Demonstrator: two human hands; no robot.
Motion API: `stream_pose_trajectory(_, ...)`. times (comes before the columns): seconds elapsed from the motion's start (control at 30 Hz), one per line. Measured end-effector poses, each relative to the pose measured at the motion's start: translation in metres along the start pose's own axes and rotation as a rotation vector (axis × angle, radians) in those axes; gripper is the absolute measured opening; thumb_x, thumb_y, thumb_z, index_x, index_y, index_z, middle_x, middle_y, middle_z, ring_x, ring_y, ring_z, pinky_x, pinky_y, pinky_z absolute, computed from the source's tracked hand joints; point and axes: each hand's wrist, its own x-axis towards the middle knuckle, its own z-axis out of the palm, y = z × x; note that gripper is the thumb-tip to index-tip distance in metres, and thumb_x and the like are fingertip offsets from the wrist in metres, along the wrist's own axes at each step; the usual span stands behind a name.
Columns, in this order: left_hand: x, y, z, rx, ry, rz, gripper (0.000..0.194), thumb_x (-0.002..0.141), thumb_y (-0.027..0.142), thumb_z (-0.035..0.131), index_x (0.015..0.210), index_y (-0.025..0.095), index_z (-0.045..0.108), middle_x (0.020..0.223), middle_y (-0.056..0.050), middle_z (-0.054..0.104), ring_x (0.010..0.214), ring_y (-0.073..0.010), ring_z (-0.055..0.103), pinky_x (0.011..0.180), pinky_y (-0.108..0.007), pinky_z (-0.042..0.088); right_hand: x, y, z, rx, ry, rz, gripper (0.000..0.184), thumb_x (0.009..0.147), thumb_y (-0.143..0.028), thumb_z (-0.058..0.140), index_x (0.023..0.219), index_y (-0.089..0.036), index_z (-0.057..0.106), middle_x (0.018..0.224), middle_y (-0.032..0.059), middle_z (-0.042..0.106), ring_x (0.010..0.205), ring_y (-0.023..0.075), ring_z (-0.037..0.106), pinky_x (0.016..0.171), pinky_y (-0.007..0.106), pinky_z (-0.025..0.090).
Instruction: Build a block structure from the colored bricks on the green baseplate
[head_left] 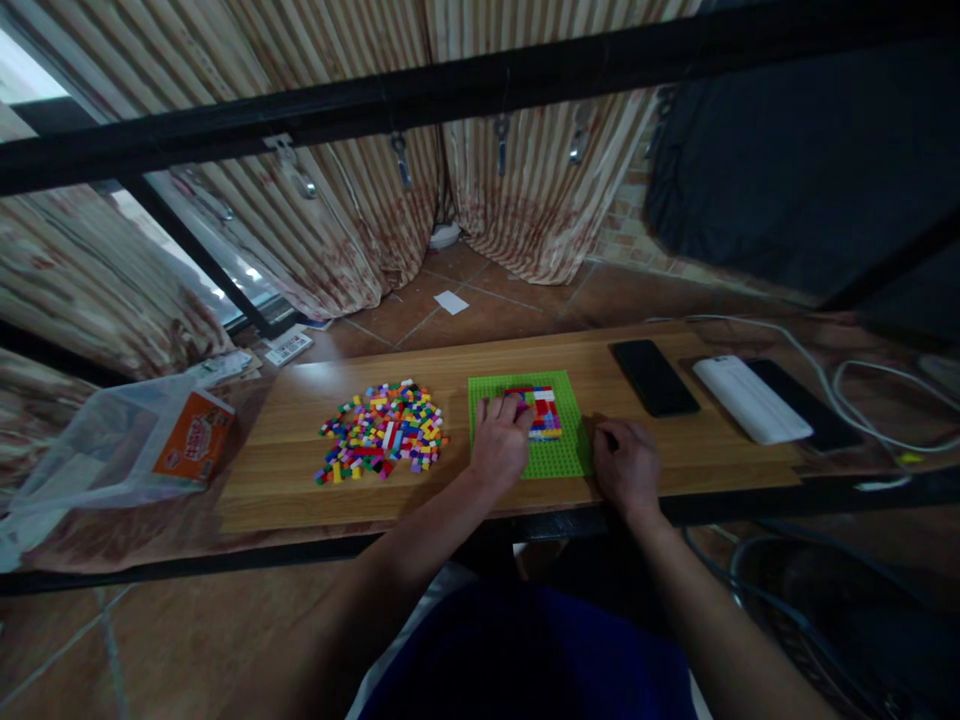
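Observation:
A green studded baseplate (559, 462) lies on the wooden board, bearing a low block of coloured toy bricks (546, 408) in red, white, blue, purple and yellow. My left hand (501, 437) reaches over the plate's left half. Its fingers are pinched together at the left side of the block, with a bit of magenta brick showing at the tips; the fingers cover part of the block. Beside the plate's right edge, my right hand (628, 465) rests in a loose fist on the board, and nothing shows in it.
Left of the plate is a spread of small loose bricks (386, 430). A dark phone (655, 377), a white power bank (752, 398) and another dark flat device (804, 405) lie right, near a white cable (821, 372). A clear plastic bin (112, 440) stands far left. A black bar (450, 88) crosses behind.

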Motion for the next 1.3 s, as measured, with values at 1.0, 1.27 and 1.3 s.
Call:
stream_pose_trajectory(1.0,-0.139,-0.111,-0.081,-0.044,0.313,-0.677,0.035,0.092,0.022,0.046,0.124,0.022,0.06,0.131,-0.011,0.058,0.122,-0.0253,0.055,0.107,-0.045,0.046,0.0,0.011,0.0,-0.047,-0.022,-0.044,0.035,0.087,-0.038,0.043,0.084,-0.015,0.069,0.089,0.0152,0.069,0.085,0.0264,0.061,0.079,0.04,0.048)
stream_pose_trajectory(1.27,-0.182,-0.2,-0.085,0.111,0.209,-1.054,0.039,0.088,0.02,0.047,0.124,0.013,0.06,0.132,-0.016,0.057,0.126,-0.0284,0.053,0.109,-0.043,0.043,0.002,0.017,-0.002,-0.066,-0.048,-0.042,0.035,0.083,-0.042,0.043,0.083,-0.018,0.069,0.089,0.0158,0.069,0.083,0.0295,0.062,0.076,0.044,0.049)
stream_pose_trajectory(1.3,-0.182,-0.206,-0.084,0.124,0.181,-1.047,0.039,0.088,0.02,0.047,0.124,0.012,0.06,0.132,-0.017,0.057,0.126,-0.029,0.052,0.109,-0.044,0.043,0.003,0.019,-0.002,-0.071,-0.064,-0.034,0.035,0.082,-0.043,0.043,0.083,-0.019,0.068,0.089,0.016,0.069,0.084,0.0303,0.062,0.075,0.045,0.049)
